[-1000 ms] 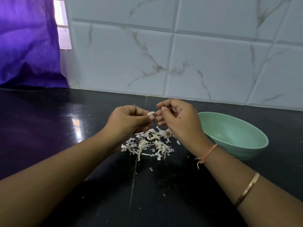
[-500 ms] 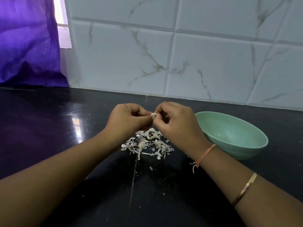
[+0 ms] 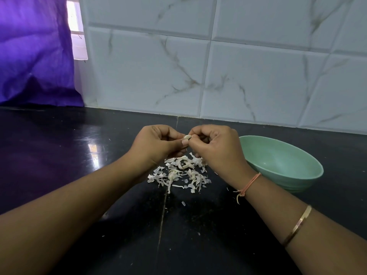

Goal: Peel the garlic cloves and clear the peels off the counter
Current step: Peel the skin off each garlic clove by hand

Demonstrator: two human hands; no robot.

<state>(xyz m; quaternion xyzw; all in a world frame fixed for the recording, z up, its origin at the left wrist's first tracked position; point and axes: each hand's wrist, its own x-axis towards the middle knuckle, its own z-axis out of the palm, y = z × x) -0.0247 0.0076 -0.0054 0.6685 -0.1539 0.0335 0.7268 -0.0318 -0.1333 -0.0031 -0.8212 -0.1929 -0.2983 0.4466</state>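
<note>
Both hands raised just above black counter [image 3: 59, 155]. Left hand [image 3: 156, 144] and right hand [image 3: 215, 147] each pinch one garlic clove [image 3: 187, 137] between curled fingertips. Pile of peels [image 3: 179, 172] lies on counter directly beneath. Green bowl [image 3: 282, 165] sits just right of right wrist.

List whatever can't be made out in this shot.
Head view only:
1. The garlic clove: mostly covered by fingers of the left hand and right hand; remaining skin unclear.
2. The peel pile: far edge hidden under both hands; any whole cloves inside too small to tell.
3. The green bowl: left rim hidden behind the right hand.
</note>
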